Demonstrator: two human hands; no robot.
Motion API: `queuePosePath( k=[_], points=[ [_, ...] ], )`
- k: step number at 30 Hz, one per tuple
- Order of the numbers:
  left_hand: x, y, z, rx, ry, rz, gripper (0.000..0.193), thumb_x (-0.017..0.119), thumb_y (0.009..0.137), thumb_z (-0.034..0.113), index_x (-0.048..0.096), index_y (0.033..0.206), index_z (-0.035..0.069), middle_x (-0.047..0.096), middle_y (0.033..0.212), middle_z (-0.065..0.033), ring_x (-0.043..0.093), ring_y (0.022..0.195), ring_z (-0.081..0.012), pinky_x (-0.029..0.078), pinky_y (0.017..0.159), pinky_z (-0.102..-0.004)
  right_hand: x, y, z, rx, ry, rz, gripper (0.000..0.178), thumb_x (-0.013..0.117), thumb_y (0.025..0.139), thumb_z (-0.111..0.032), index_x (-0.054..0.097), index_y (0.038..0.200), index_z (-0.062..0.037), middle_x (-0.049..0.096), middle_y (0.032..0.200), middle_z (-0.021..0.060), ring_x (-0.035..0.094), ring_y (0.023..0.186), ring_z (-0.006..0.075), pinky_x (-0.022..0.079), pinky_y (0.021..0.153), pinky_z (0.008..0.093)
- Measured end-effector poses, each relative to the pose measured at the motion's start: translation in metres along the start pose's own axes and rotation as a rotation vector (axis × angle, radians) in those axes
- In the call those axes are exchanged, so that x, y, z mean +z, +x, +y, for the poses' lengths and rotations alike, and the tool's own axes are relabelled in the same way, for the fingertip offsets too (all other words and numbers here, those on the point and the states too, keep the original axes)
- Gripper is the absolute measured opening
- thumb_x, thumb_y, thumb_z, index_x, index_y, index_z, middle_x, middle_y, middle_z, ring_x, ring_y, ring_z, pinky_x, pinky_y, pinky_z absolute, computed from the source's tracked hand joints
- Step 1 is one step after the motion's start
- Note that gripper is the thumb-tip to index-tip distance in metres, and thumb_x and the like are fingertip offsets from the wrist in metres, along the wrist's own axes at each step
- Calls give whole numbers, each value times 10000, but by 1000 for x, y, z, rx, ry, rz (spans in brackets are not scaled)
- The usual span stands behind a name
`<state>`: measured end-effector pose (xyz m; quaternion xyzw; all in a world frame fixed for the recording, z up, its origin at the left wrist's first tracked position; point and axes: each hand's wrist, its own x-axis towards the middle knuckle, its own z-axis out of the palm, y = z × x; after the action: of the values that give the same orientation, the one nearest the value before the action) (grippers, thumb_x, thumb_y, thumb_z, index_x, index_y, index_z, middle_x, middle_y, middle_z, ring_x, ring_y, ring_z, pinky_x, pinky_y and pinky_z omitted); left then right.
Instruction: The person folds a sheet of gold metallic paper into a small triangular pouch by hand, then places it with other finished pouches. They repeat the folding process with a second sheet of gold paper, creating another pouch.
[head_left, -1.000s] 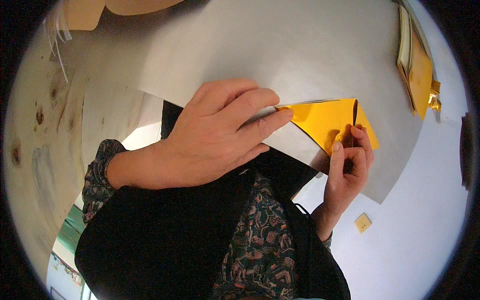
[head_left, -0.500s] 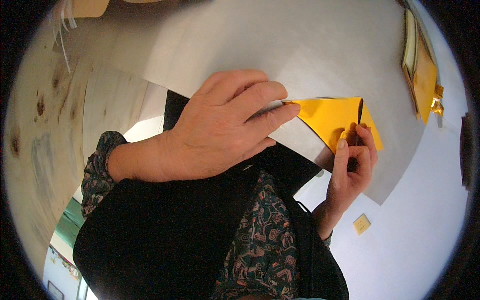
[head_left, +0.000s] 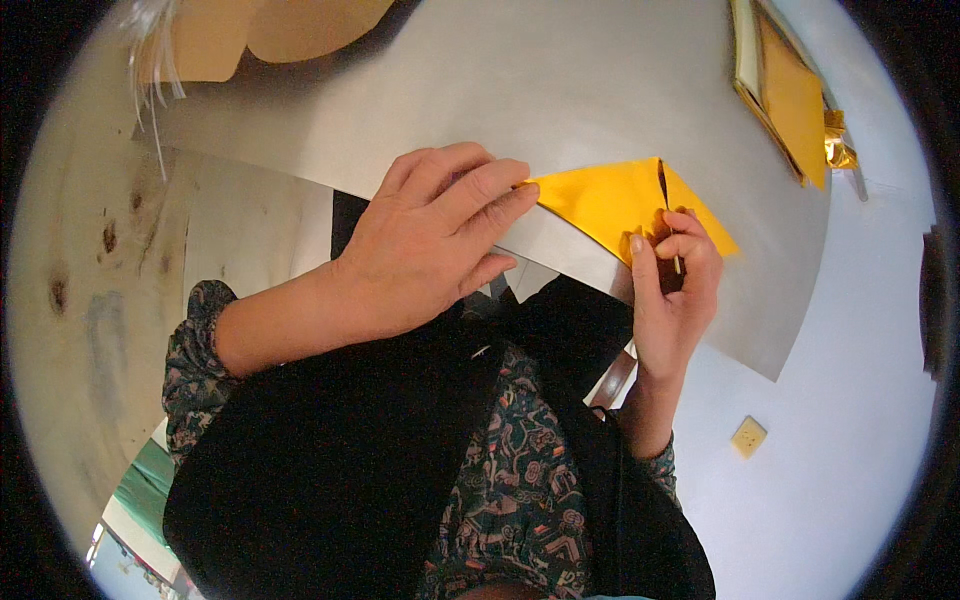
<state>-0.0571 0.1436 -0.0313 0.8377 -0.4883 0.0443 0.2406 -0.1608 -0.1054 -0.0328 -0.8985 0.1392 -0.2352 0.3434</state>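
Note:
A piece of folded yellow paper (head_left: 600,196), roughly triangular, is stretched between my two hands just over the front edge of the grey table (head_left: 450,100). My left hand (head_left: 425,235) pinches its pointed left tip between thumb and fingers, seen from the back of the hand. At the paper's lower right, my right hand (head_left: 680,290) grips the near edge, thumb in front and fingers curled round behind. A dark slit between two layers runs down from the top corner toward my right fingers. To the right of it a flap slants outward.
Brown cardboard-like pieces (head_left: 310,28) lie at the far left beside white plastic strands (head_left: 152,85). A stack of yellow sheets (head_left: 790,95) sits at the far right, next to a shiny gold wrapper (head_left: 840,145). A wall socket (head_left: 748,437) is on the white wall at right.
The view has shifted. Both hands and the paper now sit a little further left and higher. The paper looks flatter, and my right fingers have moved along its slit.

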Motion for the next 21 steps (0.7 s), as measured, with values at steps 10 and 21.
queuePosePath(
  k=[10, 21],
  points=[
    [-3, -6, 21, -42, 134, -7, 733, 820, 747, 223, 546, 1409, 68, 515, 1404, -124, 481, 1276, -346, 384, 1087, -478, -2, -4, -3, -208, -233, -56, 184, 743, 878, -140, 586, 916, -52, 620, 1169, 139, 546, 1086, 338, 442, 948, 434],
    [32, 24, 88, 94, -50, 122, 696, 721, 862, 466, 550, 1353, 4, 547, 1368, -140, 477, 1311, -292, 332, 1121, -465, 1, -2, 4, -260, -224, -18, 199, 745, 863, -132, 586, 938, -39, 616, 1176, 139, 543, 1098, 350, 446, 954, 443]
  ],
)
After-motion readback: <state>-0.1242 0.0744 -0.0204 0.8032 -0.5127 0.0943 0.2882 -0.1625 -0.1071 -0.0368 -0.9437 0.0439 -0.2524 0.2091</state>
